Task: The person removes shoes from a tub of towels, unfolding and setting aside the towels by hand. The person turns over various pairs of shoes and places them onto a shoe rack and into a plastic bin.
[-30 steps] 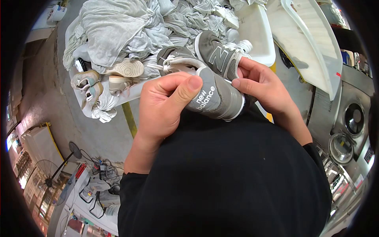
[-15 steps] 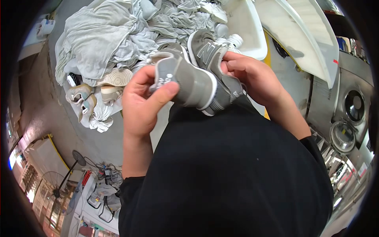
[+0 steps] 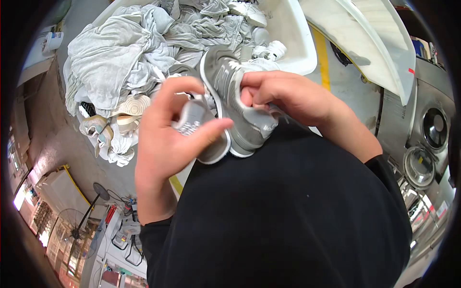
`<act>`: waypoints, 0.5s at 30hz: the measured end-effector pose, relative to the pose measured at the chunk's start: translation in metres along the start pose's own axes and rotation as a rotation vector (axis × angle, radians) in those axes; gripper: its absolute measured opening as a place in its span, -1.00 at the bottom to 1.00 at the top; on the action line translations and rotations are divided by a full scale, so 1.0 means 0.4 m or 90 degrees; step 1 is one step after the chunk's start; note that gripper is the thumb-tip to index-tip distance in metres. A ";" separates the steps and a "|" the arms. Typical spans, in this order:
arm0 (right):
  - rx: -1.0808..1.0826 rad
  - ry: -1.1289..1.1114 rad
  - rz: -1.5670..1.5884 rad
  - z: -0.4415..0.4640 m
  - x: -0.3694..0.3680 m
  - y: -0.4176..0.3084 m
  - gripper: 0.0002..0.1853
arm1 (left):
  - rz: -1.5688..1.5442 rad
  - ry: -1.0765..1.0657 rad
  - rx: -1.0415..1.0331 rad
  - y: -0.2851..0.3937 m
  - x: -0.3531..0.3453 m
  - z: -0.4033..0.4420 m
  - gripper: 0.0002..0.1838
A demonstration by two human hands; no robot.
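Observation:
My left hand [image 3: 168,129] is curled loosely around a grey sneaker [image 3: 214,150], with thumb and forefinger spread apart. White lettering shows on the sneaker between them; some of the fingers are hidden. Beside it, a second grey sneaker [image 3: 247,132] is tilted toe-up against the first. My right hand [image 3: 281,93] grips this one at its opening, with fingertips tucked inside the collar. Both sneakers are in front of my black shirt, above a heap of damp-looking whitish cloths [image 3: 115,55].
A white tub [image 3: 300,43] holds the cloths and several other shoes. More shoes [image 3: 96,127] lie at its left edge. Large white curved panels [image 3: 365,38] stand at right, near metal machines with round doors [image 3: 434,127]. A fan [image 3: 74,234] is at lower left.
Both sneakers have shifted left and turned more upright. My left thumb has lifted off the lettered part, and the left fingers have spread. My right hand has moved left with its sneaker.

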State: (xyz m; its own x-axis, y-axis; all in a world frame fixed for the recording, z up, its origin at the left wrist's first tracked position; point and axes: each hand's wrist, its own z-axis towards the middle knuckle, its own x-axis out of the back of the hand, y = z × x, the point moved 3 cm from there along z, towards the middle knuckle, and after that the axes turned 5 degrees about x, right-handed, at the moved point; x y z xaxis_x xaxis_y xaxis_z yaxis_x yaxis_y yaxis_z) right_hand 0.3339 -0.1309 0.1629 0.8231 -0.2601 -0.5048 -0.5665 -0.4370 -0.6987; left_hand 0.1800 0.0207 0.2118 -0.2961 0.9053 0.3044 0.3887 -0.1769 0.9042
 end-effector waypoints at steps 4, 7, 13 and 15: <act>0.006 -0.010 -0.081 -0.015 0.024 -0.028 -0.72 | 0.173 -0.123 -0.051 0.069 -0.071 0.056 -0.50; -0.006 -0.056 -0.085 -0.035 0.058 -0.051 -0.72 | 0.313 -0.205 0.043 0.141 -0.093 0.096 -0.44; -0.020 -0.137 0.046 -0.090 0.147 -0.023 -0.48 | 0.206 -0.249 0.080 0.090 -0.173 0.120 -0.65; 0.067 -0.151 -0.123 -0.108 0.174 -0.031 -0.49 | 0.091 -0.222 0.161 0.073 -0.187 0.125 -0.75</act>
State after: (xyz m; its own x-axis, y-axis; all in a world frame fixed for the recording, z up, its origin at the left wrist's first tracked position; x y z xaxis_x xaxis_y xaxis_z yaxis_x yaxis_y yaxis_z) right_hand 0.4000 -0.1806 0.1584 0.8909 0.0315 -0.4531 -0.4119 -0.3640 -0.8354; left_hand 0.2572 -0.0327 0.2004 0.0711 0.9624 0.2620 0.6179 -0.2487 0.7459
